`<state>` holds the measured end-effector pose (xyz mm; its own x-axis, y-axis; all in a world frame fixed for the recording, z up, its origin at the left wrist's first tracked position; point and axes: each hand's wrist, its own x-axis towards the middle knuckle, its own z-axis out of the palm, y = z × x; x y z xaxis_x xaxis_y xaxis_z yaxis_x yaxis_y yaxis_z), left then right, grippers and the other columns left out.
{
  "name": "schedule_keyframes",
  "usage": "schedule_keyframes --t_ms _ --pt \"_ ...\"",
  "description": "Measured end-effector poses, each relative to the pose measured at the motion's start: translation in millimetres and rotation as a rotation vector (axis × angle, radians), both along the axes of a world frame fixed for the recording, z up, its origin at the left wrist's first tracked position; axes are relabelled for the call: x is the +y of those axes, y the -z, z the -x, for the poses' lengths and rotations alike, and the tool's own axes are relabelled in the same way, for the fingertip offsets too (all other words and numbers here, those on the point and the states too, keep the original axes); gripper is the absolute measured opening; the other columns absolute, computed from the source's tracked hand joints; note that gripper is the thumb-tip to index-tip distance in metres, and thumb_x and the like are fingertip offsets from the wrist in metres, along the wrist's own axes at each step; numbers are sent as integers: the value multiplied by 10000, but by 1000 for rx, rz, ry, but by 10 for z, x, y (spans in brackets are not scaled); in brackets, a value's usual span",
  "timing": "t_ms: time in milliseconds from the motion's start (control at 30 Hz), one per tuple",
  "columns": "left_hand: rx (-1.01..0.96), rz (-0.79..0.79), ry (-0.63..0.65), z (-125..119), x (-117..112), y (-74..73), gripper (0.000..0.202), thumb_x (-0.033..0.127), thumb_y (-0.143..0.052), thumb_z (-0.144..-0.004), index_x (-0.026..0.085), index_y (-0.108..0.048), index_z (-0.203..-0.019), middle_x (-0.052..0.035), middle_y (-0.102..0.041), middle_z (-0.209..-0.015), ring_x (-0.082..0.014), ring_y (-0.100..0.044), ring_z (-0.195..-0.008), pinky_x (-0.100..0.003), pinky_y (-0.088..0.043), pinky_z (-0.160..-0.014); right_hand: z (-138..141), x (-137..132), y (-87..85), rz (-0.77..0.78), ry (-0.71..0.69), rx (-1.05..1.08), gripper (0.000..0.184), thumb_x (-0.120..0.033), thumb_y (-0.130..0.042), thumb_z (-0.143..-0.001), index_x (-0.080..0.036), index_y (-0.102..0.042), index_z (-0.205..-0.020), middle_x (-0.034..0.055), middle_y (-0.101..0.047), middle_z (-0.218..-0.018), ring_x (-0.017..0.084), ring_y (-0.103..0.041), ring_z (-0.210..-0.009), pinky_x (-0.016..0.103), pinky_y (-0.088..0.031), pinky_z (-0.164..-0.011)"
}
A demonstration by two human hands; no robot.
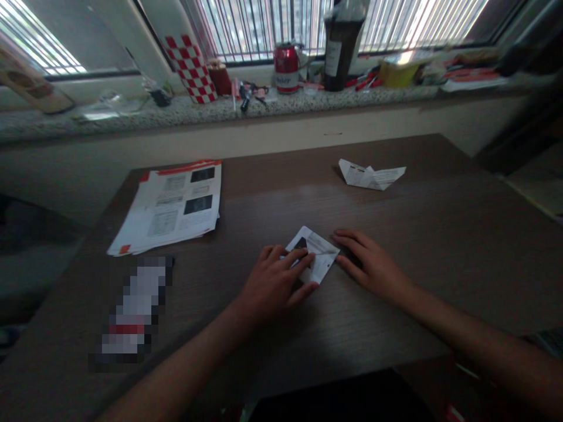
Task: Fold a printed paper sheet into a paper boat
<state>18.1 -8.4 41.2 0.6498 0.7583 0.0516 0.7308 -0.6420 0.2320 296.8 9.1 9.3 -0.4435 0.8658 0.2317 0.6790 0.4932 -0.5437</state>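
A small diamond of folded printed paper (323, 249) lies flat on the brown table (264, 205). My left hand (277, 278) rests over its left half, fingers spread and lying on it, so that part of the sheet is hidden. At the diamond's right corner is my right hand (369, 264), its fingers apart and the tips beside the paper's edge; whether they touch it I cannot tell. Farther back to the right stands a folded paper boat (372, 176) made of similar printed paper.
A stack of printed sheets (176, 205) lies at the table's back left, with a blurred-out phone-like object (136, 310) in front of it. Along the granite windowsill (176, 120) stand a red can (286, 67), a dark bottle (341, 53), a red-checked box (191, 67) and a yellow container (398, 73).
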Motion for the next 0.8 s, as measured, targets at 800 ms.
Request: schedule_keyframes --t_ms 800 --pt "-156 2 -177 -85 549 172 185 284 -690 -984 206 -641 -1144 -91 -637 -1211 -310 -584 -1116 -479 -497 -961 214 411 -9 9 1 -25 103 -307 -737 -927 -227 -672 -921 92 -639 -1066 290 -635 -1031 453 -522 -899"
